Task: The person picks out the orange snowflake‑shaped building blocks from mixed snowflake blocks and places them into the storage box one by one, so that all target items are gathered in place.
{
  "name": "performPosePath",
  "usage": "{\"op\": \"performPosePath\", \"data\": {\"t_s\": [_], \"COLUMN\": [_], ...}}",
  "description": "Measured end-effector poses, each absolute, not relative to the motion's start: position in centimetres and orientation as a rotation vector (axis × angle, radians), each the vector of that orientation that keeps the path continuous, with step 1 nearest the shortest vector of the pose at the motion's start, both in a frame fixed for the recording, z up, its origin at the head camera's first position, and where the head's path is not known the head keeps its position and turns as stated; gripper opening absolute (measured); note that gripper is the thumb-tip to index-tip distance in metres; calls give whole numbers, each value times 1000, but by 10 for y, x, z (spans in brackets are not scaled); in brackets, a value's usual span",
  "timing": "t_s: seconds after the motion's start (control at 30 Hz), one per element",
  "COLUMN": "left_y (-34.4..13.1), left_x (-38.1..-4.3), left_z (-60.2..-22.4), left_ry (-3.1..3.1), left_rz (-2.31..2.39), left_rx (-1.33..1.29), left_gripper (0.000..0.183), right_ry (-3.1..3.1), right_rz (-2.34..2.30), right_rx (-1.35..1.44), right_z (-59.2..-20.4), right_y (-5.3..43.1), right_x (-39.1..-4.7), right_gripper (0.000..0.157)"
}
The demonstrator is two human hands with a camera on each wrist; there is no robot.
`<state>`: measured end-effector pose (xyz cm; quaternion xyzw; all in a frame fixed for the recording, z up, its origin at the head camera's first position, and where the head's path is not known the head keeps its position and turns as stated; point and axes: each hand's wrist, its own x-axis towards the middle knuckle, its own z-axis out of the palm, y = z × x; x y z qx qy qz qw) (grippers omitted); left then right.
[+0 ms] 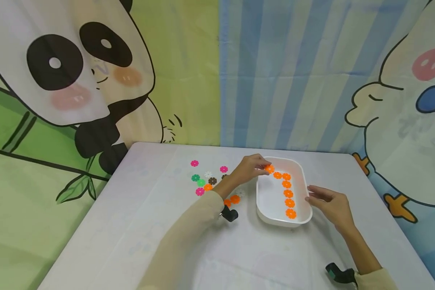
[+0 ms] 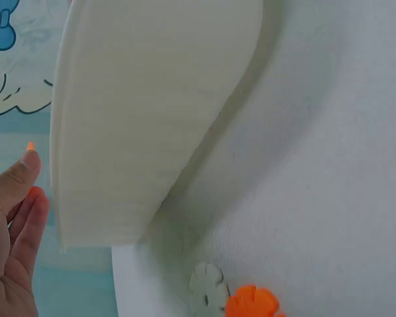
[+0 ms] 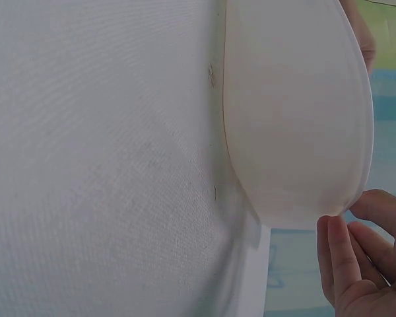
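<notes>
My left hand (image 1: pixel 251 168) pinches an orange flower-shaped disc (image 1: pixel 270 169) over the far left corner of a white tray (image 1: pixel 272 205). In the left wrist view, orange edges of the disc (image 2: pixel 30 146) show at the thumb and fingertips. Several more orange flower-shaped discs (image 1: pixel 288 193) lie in the tray, in a column that bends left at its far end. At the tray's right side, my right hand (image 1: pixel 331 206) holds the rim between thumb and fingertips. The right wrist view shows these fingers (image 3: pixel 343 254) against the tray's outer wall (image 3: pixel 297 119).
Left of the tray lie loose flower-shaped discs: pink (image 1: pixel 194 163), green (image 1: pixel 195 177), white (image 1: pixel 208 174), brown (image 1: pixel 212 181) and orange (image 1: pixel 235 199). My left forearm passes over some of them. A cartoon curtain (image 1: pixel 188 72) hangs behind the white-covered table (image 1: pixel 261 257).
</notes>
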<state>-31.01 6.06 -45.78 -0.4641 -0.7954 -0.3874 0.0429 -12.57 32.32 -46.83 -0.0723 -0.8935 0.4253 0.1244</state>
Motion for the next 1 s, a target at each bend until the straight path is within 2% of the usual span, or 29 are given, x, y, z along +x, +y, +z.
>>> {"op": "performPosePath", "data": {"t_s": [0.4, 0.67, 0.87, 1.0], "left_y": [94, 114, 126, 130], "left_x": [-310, -318, -323, -324], "left_z": [-468, -462, -463, -465], "left_ry": [-2485, -2637, -2654, -2694], "left_rz": [-923, -567, -268, -243], "left_rx": [-1577, -1698, -1770, -1778], "left_gripper": [38, 33, 22, 16], "right_ry": [-2601, -2616, -2621, -2619], "right_rz": [1243, 1233, 1235, 1241], "right_rx": [-221, -249, -269, -264], "right_z": [-468, -466, -465, -465], "right_y": [323, 322, 320, 320], "right_x": [-127, -127, -128, -127], "right_gripper": [52, 54, 54, 54]}}
